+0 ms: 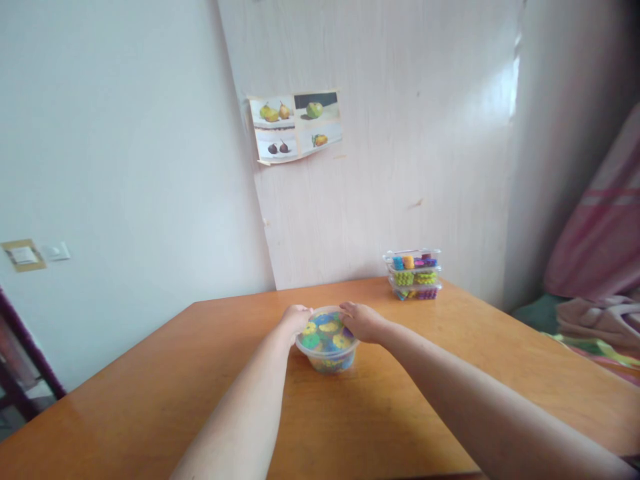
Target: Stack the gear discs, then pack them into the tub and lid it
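Observation:
A round clear plastic tub (330, 360) with a translucent lid stands upright on the wooden table. Through it show yellow, green and blue pieces, some flower-shaped. My left hand (296, 321) grips the tub's rim on the left side; its fingertips are partly hidden behind the edge. On the right side, my right hand (364, 321) is closed over the rim, with fingers resting on the lid's edge. Both arms reach forward from the near side.
Toward the back right of the table (225, 373) sits a stack of clear boxes (414, 277) with colourful pieces inside. A wall stands behind, bearing a fruit picture sheet (297, 127). Pink fabric (595, 227) hangs at the right, and a dark chair part (30, 353) shows at the left.

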Demonstrator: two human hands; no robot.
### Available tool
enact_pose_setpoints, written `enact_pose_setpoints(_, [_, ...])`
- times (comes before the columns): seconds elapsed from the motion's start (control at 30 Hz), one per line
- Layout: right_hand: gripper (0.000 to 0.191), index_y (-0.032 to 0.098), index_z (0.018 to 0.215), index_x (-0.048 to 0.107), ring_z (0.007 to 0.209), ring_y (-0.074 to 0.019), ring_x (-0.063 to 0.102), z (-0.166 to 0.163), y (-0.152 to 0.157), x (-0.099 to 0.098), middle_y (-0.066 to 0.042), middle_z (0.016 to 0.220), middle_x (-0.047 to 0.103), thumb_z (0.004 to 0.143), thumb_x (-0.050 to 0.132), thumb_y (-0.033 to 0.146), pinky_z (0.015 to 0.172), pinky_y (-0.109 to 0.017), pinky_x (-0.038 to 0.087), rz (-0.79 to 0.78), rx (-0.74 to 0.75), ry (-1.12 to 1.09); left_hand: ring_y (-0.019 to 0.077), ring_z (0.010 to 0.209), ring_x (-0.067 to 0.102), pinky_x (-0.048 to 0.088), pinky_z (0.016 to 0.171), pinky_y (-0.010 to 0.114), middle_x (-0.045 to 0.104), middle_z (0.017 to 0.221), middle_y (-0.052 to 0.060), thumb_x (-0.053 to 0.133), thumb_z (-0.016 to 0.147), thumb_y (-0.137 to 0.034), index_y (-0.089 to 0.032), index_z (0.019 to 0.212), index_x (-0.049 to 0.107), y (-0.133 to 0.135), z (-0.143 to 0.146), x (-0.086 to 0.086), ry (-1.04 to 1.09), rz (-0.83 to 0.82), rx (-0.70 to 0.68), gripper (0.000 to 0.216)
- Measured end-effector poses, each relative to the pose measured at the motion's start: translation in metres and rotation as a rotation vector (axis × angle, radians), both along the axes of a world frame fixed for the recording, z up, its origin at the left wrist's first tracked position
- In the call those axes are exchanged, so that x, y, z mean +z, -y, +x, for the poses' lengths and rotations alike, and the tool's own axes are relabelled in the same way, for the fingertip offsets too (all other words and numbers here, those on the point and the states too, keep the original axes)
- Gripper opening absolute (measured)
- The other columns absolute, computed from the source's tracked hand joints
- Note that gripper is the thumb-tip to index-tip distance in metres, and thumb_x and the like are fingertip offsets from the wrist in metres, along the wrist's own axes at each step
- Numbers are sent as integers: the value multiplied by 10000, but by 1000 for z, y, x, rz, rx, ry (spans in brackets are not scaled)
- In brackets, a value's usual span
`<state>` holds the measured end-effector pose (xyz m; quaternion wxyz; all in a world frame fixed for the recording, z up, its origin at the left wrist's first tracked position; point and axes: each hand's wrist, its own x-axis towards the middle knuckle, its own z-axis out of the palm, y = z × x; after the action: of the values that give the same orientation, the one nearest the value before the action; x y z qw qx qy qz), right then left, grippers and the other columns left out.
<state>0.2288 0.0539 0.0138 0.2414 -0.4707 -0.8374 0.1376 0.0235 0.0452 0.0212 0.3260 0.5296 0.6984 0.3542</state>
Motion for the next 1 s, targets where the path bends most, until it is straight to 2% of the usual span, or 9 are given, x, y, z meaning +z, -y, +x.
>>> enact_pose_setpoints(0.27, [474, 135, 1310, 542, 1227, -239, 511, -1, 4, -5, -134, 1324, 574, 921, 397, 363, 1013, -310, 359, -12, -20, -36, 200, 979, 609, 529, 831, 408, 598, 1153, 83, 558, 904, -365, -145, 1176, 565, 1, -2, -7, -108, 78, -3, 350])
enact_pose_setpoints(0.33, [476, 138, 1316, 537, 1243, -238, 494, -2, 4, -7, -129, 1341, 560, 919, 404, 363, 1021, -309, 349, -15, -30, -47, 177, 893, 625, 529, 782, 362, 639, 1032, 70, 554, 902, -378, -125, 1071, 608, 0, -3, -9, -147, 111, 3, 308])
enact_pose_setpoints(0.43, [471, 144, 1312, 542, 1252, -239, 483, -3, 4, -9, -121, 1351, 552, 914, 416, 363, 1029, -309, 339, -22, -36, -61, 158, 740, 631, 478, 665, 261, 661, 761, 51, 564, 877, -372, -116, 810, 651, -3, -6, -12, -204, 177, 12, 278])
enact_pose_setpoints(0.5, [474, 143, 1310, 544, 1253, -240, 480, -3, 3, -9, -121, 1356, 547, 911, 421, 368, 1032, -309, 335, -26, -35, -70, 162, 699, 630, 438, 617, 234, 657, 681, 54, 565, 857, -350, -127, 724, 651, -5, -8, -14, -242, 222, 15, 274])
enact_pose_setpoints(0.6, [484, 136, 1316, 540, 1251, -241, 484, -2, 3, -9, -127, 1358, 544, 910, 425, 374, 1035, -309, 333, -35, -32, -86, 167, 735, 644, 435, 637, 233, 693, 758, 67, 557, 841, -304, -139, 801, 678, -2, -9, -13, -293, 289, 12, 209])
enact_pose_setpoints(0.73, [498, 136, 1337, 525, 1254, -242, 484, -2, 4, -9, -130, 1360, 544, 909, 432, 374, 1042, -321, 330, -50, -31, -111, 188, 959, 642, 445, 812, 255, 705, 1006, 90, 521, 861, -303, -178, 989, 686, 12, -3, -1, -367, 403, -20, 244])
enact_pose_setpoints(0.8, [508, 131, 1346, 518, 1255, -243, 485, -2, 6, -9, -136, 1368, 537, 908, 433, 374, 1043, -329, 334, -53, -33, -126, 203, 1071, 606, 415, 912, 271, 688, 1094, 94, 491, 886, -369, -200, 1008, 693, 22, 2, 6, -403, 457, -76, 290])
enact_pose_setpoints(0.9, [512, 132, 1346, 524, 1246, -242, 497, -2, 10, -7, -134, 1363, 543, 906, 437, 379, 1037, -332, 349, -51, -39, -149, 207, 1138, 580, 380, 993, 284, 666, 1183, 87, 409, 915, -498, -213, 1085, 683, 36, 10, 13, -429, 493, -204, 430])
enact_pose_setpoints(1.0, [513, 144, 1347, 531, 1234, -236, 512, -1, 13, -5, -119, 1352, 559, 901, 444, 383, 1030, -324, 366, -45, -38, -168, 229, 1323, 434, 284, 1102, 340, 539, 1379, 103, 285, 922, -596, -205, 1268, 596, 48, 13, 15, -528, 416, -338, 608])
